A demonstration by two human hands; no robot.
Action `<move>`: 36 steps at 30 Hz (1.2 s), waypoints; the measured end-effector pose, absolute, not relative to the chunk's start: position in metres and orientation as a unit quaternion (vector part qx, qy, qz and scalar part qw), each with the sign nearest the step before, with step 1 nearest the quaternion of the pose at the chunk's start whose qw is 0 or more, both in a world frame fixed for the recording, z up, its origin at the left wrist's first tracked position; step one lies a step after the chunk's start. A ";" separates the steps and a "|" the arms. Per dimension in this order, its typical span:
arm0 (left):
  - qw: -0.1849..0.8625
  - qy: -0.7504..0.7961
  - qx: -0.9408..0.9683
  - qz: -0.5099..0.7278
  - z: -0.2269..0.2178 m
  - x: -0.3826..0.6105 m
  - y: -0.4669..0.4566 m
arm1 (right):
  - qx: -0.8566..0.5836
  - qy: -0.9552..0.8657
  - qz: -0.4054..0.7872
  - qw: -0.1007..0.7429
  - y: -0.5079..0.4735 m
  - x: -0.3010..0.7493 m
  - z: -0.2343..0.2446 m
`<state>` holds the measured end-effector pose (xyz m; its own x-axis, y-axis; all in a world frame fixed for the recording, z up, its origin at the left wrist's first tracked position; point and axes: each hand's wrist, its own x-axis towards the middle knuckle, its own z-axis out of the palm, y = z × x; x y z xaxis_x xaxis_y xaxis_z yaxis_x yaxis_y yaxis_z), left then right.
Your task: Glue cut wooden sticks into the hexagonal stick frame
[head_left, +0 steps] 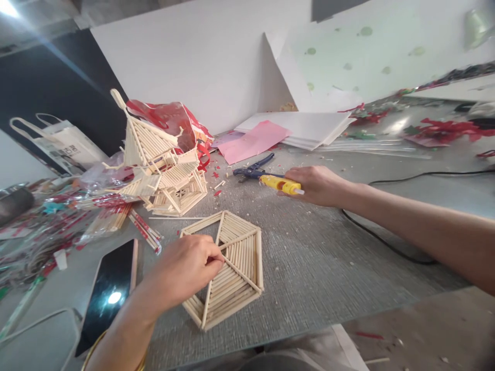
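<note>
A hexagonal frame of thin wooden sticks [240, 257] lies flat near the table's front edge. Spokes split it into triangles; those on the right and front are filled with rows of sticks, and gaps show at the upper left and left. My left hand [189, 268] is over its left half, thumb and fingers pinched at the centre where the spokes meet. What lies under my palm is hidden. My right hand [315, 185] grips a yellow hot glue gun [277, 182], with a pale glue stick poking from its end, above the table to the right of the frame.
Behind the frame stands a stick pagoda model [166, 170]. Dark blue cutters [253, 169] lie near the glue gun. A phone [110, 288] and wrapped sticks [145, 229] are at left. Pink paper [255, 141] and white boards sit behind; a black cord [381, 247] runs right.
</note>
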<state>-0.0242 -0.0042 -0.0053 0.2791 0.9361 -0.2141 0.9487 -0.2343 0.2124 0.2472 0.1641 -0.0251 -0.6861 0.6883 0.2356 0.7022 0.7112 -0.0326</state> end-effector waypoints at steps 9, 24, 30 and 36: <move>0.144 0.601 0.785 -0.032 -0.006 -0.024 -0.003 | -0.380 -0.919 -0.032 0.102 0.162 0.246 -0.022; 0.211 0.600 0.771 -0.023 -0.002 -0.026 0.004 | -0.387 -0.917 -0.032 0.090 0.163 0.246 -0.023; 0.215 0.597 0.773 -0.028 -0.003 -0.026 0.006 | -0.390 -0.916 -0.034 0.088 0.164 0.246 -0.024; 0.210 0.603 0.769 -0.037 -0.003 -0.025 0.007 | -0.385 -0.919 -0.025 0.083 0.164 0.246 -0.024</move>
